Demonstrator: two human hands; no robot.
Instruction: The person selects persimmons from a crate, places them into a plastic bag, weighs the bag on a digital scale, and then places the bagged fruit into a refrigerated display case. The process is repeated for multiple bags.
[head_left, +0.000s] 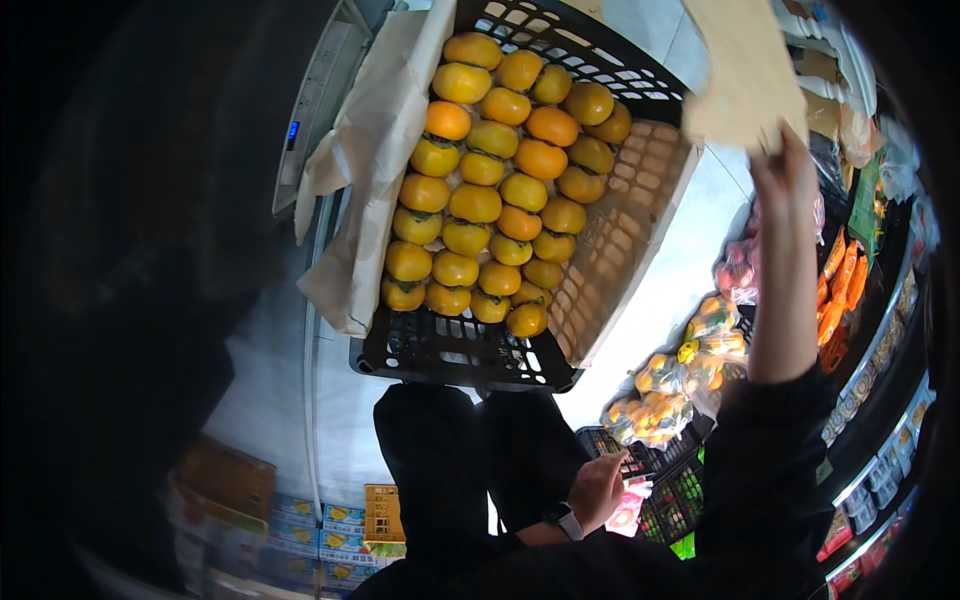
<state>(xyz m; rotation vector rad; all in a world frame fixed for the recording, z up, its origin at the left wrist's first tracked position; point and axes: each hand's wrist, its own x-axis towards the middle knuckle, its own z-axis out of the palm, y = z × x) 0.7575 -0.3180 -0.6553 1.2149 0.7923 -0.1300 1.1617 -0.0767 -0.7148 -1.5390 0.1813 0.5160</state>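
Note:
My right hand (784, 169), blurred, is raised beyond the right side of a black plastic crate (465, 352). It grips the edge of a tan sheet of paper or card (742, 71). My left hand (598, 491), with a watch on its wrist, is low in front of my body. Its fingers lie close together and the palm is hidden. Rows of orange-yellow persimmons (476, 204) fill the left and middle of the crate. Pale paper (375, 172) lines its left wall and folds over the rim. Brown card (619, 225) lines its right side.
A scale (315, 112) with a lit display stands left of the crate. Bagged orange fruit (664, 401) and crates of packaged produce (667, 495) lie at right, beside stocked shelves (874, 382). Printed cartons (345, 544) and a yellow basket (384, 514) stand at lower left.

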